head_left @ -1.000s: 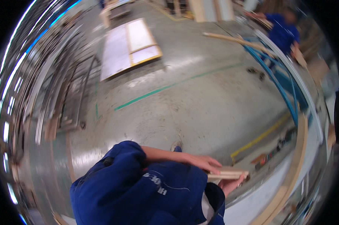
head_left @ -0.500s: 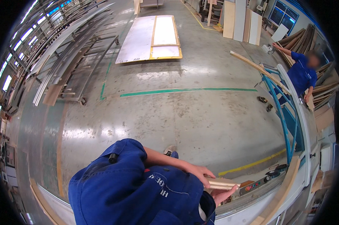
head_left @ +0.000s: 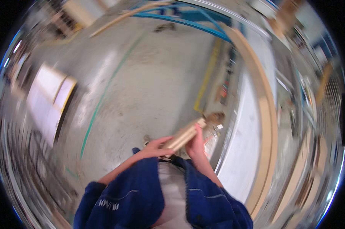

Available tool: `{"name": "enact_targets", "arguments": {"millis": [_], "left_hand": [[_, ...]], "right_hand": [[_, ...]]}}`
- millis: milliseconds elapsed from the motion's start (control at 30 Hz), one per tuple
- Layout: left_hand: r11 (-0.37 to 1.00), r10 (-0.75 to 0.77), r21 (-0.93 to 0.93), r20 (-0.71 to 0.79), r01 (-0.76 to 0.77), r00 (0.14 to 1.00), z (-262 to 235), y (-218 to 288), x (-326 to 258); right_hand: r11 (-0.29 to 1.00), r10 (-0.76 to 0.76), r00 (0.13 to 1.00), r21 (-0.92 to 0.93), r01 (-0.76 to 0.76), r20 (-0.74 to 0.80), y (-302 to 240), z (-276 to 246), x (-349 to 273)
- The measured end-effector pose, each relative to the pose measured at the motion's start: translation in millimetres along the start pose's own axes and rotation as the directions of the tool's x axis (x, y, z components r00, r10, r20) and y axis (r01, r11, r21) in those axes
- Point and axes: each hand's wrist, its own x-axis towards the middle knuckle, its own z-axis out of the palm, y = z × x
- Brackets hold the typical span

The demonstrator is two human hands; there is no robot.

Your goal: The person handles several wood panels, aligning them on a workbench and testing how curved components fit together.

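A short stack of pale wooden strips (head_left: pixel 183 136) is held in front of my body, tilted with its far end up to the right. My left hand (head_left: pixel 157 147) is closed round its near left end. On the other side, near the far end, my right hand (head_left: pixel 195 142) grips the same strips, fingers wrapped along the edge. Motion blurs the picture, so the number of strips is hard to read.
To my right runs a white machine table (head_left: pixel 239 141) with a long wooden plank (head_left: pixel 267 114) on it. Blue metal framing (head_left: pixel 180 17) stands ahead. Control buttons (head_left: pixel 224 89) line the table's side. White panels (head_left: pixel 50 99) lie at the left.
My view has swung right, toward the machine table. Both hands still hold the wooden strips, now more centrally before me. The co-worker's upper body has left the view.
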Motion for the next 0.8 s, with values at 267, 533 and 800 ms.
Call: {"name": "enact_targets", "arguments": {"millis": [267,533,800], "left_hand": [[0.976,-0.186,-0.095,0.117,0.197,0.976,-5,23,-9],[0.965,-0.173,-0.179,0.113,0.191,0.978,-2,25,-4],[0.972,-0.139,-0.176,0.096,0.154,0.986,-2,25,-9]], "right_hand": [[0.997,-0.059,0.983,0.044,0.068,-0.174,-4,27,-36],[0.995,-0.036,0.976,0.088,0.056,-0.213,-14,26,-42],[0.997,-0.041,0.989,0.065,0.051,-0.145,-17,26,-38]]}}
